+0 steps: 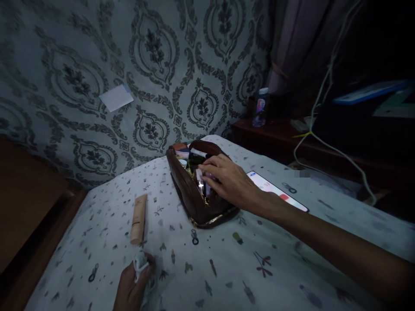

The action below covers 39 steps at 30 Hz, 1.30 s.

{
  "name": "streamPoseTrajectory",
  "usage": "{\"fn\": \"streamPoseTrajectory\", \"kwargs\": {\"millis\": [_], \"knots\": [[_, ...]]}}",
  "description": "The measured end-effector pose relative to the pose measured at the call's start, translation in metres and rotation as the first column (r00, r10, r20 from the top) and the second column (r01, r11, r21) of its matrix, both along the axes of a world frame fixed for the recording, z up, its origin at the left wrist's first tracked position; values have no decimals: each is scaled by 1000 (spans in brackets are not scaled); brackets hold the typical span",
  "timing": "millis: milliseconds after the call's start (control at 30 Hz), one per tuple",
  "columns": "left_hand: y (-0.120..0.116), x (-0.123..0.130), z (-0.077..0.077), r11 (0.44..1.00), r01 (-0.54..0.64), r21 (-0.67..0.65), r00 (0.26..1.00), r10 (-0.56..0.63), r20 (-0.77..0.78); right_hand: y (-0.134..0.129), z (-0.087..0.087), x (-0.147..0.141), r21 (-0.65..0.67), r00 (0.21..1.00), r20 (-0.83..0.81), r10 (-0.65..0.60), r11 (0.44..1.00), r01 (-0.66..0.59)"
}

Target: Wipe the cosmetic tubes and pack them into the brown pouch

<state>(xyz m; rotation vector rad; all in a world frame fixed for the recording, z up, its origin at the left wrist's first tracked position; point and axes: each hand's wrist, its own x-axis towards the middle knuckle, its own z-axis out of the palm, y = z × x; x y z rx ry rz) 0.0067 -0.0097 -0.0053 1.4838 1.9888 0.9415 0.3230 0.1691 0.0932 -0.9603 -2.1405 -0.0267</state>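
Note:
A brown zip-top pouch [181,183] lies unzipped on the bed, filled with small items. My right hand [227,179] reaches over its opening with fingers bent and somewhat apart. The fingertips are at a small clear, shiny tube [200,183] inside; whether they touch it I cannot tell. Closed around a small pale bundle with a white cord [140,261] is my left hand [131,283], low in the view; the bundle's exact kind is unclear. Just beyond that hand lies a beige squeeze tube [138,218] on the sheet.
A phone with a lit screen [275,190] lies right of the pouch, partly behind my right forearm. The printed bedsheet [181,276] meets a patterned wall [155,56]. On a dark red table [241,127] stands a bottle [260,108]. A white cable [343,151] hangs at the right.

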Motion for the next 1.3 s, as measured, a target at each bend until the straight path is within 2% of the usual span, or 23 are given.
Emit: {"fn": "streamPoseTrajectory", "kwargs": {"millis": [100, 200, 267, 400, 567, 667, 800, 867, 933, 1000, 1067, 1100, 1200, 1267, 1300], "knots": [[-1, 10, 4, 999, 3, 47, 999, -5, 47, -3, -3, -1, 49, 998, -52, 21, 999, -18], [-1, 15, 6, 997, 29, 78, 997, -35, 73, -3, -3, -1, 58, 1000, -11, 28, 998, -27], [-1, 13, 6, 996, 38, 84, 996, -44, 73, -2, -2, -1, 47, 999, 31, 12, 999, -13], [1, 0, 3, 991, 133, 26, 989, -134, 64, -1, 0, -1, 64, 998, 65, -16, 998, 12], [3, 0, 4, 984, 161, 70, 985, -165, 56, 2, -4, 1, 98, 998, 56, -34, 995, 29], [2, 8, 7, 990, 109, 92, 989, -118, 90, 1, -4, 3, 89, 1000, -7, -15, 996, 15], [8, 7, 16, 996, -30, 85, 993, 20, 118, -19, 3, 0, 150, 978, -209, 15, 989, 17], [18, -1, 23, 988, -104, 116, 993, 97, 65, -36, 3, -8, 192, 956, -280, 90, 981, -36], [33, -12, 32, 975, -138, 174, 988, 148, -47, -54, -3, -20, 207, 930, -290, 226, 964, -169], [49, -22, 41, 971, -98, 218, 974, 139, -181, -71, -14, -36, 152, 888, -255, 382, 923, -353], [65, -27, 49, 986, -69, 153, 932, 119, -343, -84, -31, -54, 50, 853, -197, 484, 873, -485], [72, -29, 51, 994, -68, 88, 908, 98, -408, -89, -39, -63, -20, 849, -170, 501, 859, -511], [88, -34, 53, 989, -80, -127, 876, 9, -482, -97, -62, -87, -211, 870, -119, 479, 844, -493], [92, -37, 51, 983, -27, -180, 890, -58, -452, -100, -71, -98, -339, 904, -124, 409, 839, -426], [92, -38, 49, 984, 11, -176, 901, -86, -425, -101, -73, -103, -408, 911, -116, 396, 817, -407]]}}
